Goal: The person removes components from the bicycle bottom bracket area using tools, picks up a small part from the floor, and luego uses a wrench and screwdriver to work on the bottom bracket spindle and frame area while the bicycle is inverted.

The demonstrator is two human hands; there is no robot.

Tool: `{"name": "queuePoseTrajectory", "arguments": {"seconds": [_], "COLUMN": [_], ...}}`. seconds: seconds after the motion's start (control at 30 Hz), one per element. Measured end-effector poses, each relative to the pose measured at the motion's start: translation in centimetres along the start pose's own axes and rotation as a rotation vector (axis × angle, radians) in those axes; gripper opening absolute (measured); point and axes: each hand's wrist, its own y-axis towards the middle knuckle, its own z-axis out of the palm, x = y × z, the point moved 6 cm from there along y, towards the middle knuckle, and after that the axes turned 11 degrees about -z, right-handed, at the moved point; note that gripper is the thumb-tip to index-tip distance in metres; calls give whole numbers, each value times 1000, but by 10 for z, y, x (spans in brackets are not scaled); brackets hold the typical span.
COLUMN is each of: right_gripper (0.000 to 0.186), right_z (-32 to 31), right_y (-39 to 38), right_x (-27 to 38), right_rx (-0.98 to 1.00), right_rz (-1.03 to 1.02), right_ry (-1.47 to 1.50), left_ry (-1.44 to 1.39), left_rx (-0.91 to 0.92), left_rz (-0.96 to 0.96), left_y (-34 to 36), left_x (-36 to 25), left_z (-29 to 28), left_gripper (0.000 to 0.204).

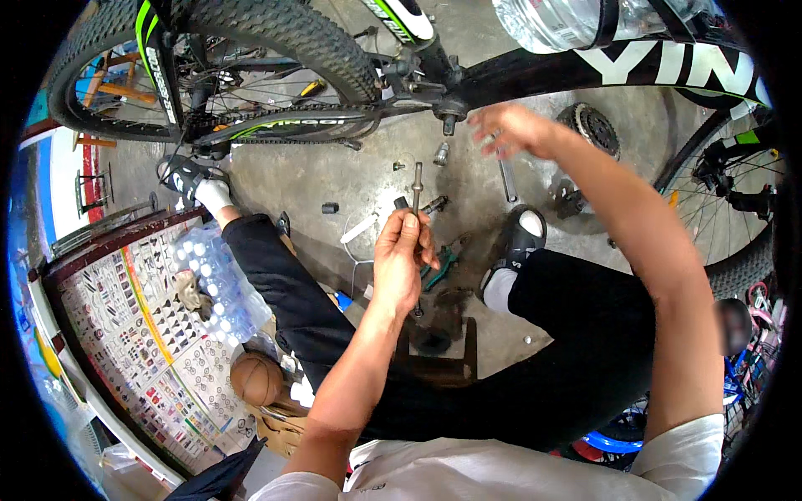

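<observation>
You have one metal axle rod (pixel 417 189) in hand, two bicycle wheels (pixel 219 50), one water bottle (pixel 558 20), two shoes (pixel 520 235) and one cogset (pixel 594 127).

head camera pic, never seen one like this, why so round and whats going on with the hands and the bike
The picture comes from a wide fisheye camera worn on a person's head, looking down, which is why straight edges bend and the corners go black. The two bare forearms rising from the lower edge are the wearer's own, and the dark trousers and sandalled feet too; the person sits low on a concrete floor.

The left hand holds a slim metal rod upright. The right hand, blurred, reaches toward the crank area of a black bicycle and holds nothing that I can see.

On the floor lie small metal parts, a toothed sprocket and a green-handled tool. A pack of water bottles sits at the left.
</observation>
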Motion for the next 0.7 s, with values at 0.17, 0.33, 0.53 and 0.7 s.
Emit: {"name": "queuePoseTrajectory", "arguments": {"seconds": [0.17,0.33,0.53,0.7], "right_gripper": [51,59,61,29], "right_z": [58,90,150,156], "right_y": [0,18,27,7], "right_x": [-58,-87,-116,-159], "right_rx": [201,-26,-153,-477], "right_rz": [-225,-220,-84,-129], "right_ry": [-885,-1065,-831,-750], "left_ry": [18,15,53,-6], "left_rx": [30,10,-138,-276], "left_rz": [8,11,20,25], "left_y": [1,1,-2,-11], "left_x": [-2,-4,-5,-12], "left_z": [-7,-17,-39,-77], "left_gripper": [23,24,23,20]}}
